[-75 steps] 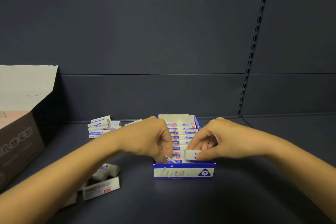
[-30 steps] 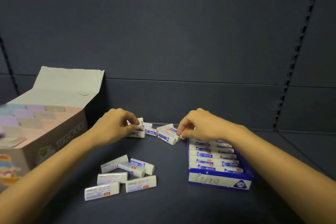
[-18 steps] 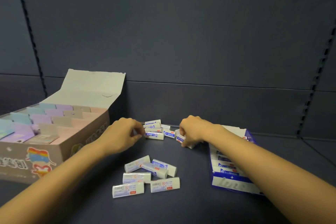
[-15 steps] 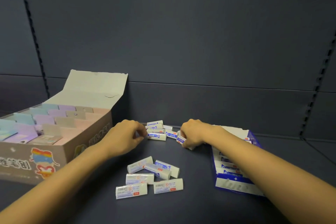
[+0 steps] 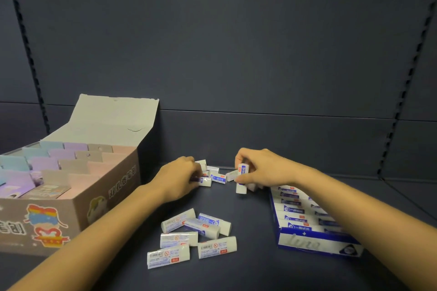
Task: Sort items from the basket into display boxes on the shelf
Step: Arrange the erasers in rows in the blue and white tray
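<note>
Right grip (image 5: pixel 260 170) is clenched on an eraser (image 5: pixel 243 170) held on end at the right of the far cluster (image 5: pixel 216 176). It cannot be told whether a second eraser is stacked under the first. Left grip (image 5: pixel 179 179) lies curled over the left of the same cluster, its fingertips on the erasers. It cannot be told whether one is actually pinched.

Location: all loose erasers lie on the shelf (image 5: pixel 260 271), between the two display boxes. No basket is in view.

Hazards:
1. The held eraser stands on end, with the thumb across its middle. A loose pinch may let it pivot and drop back onto the cluster.
2. The right forearm lies across the blue display box (image 5: pixel 316 245). Dragging the arm back low may disturb the filed rows or shift the box.
3. The left forearm passes just beside the near cluster (image 5: pixel 194 238). A sideways sweep may scatter it.

Inventory:
- Display boxes: two. The blue one stands right, and the pastel cardboard box (image 5: pixel 78 210), lid raised, stands left.
- Near cluster: six erasers.
- Far cluster: at least five erasers visible, with others possibly hidden under the hands.
- Blue display box: two columns of erasers, but the forearm hides too many to count.
</note>
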The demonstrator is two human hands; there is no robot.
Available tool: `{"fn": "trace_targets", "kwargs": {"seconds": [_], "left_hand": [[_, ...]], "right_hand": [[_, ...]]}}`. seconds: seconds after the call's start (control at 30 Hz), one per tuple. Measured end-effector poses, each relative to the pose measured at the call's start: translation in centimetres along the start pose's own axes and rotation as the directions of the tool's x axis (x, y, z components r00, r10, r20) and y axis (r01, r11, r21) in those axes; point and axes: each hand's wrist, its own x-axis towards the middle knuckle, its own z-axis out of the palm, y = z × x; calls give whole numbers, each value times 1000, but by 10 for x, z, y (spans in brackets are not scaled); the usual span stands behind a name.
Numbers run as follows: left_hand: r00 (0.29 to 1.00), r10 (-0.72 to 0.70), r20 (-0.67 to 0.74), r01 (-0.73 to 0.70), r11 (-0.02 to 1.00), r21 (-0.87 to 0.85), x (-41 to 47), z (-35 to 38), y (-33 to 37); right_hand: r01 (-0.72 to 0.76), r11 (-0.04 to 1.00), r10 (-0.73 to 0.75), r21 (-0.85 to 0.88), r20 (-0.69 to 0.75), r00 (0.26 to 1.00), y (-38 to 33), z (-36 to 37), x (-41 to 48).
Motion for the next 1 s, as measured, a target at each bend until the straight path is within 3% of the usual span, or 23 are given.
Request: {"fn": "trace_targets", "kwargs": {"seconds": [0.23, 0.5, 0.67, 0.73, 0.83, 0.9, 1.0], "left_hand": [[998, 52, 43, -57, 991, 121, 9, -2, 3], [975, 155, 158, -171, 981, 93, 10, 3, 0], [972, 132, 197, -150, 986, 78, 9, 8, -1], [982, 132, 136, -134, 991, 0, 7, 7, 0], [995, 95, 3, -91, 961, -263, 5, -4, 8], [996, 84, -41, -94, 878, -470, 4, -14, 20], [993, 101, -63, -118, 756, -643, 6, -23, 43]], "right_hand": [[-57, 996, 65, 71, -111, 992, 7, -10, -20], [-100, 989, 112, 108, -110, 988, 17, -11, -31], [-95, 994, 100, 54, -116, 988, 25, -11, -41], [-86, 995, 91, 53, -115, 989, 30, -12, -46], [-113, 992, 120, 56, -137, 983, 39, -18, -54], [-138, 988, 147, 64, -170, 974, 46, -23, -58], [-171, 983, 182, 70, -212, 960, 56, -30, -66]]}}
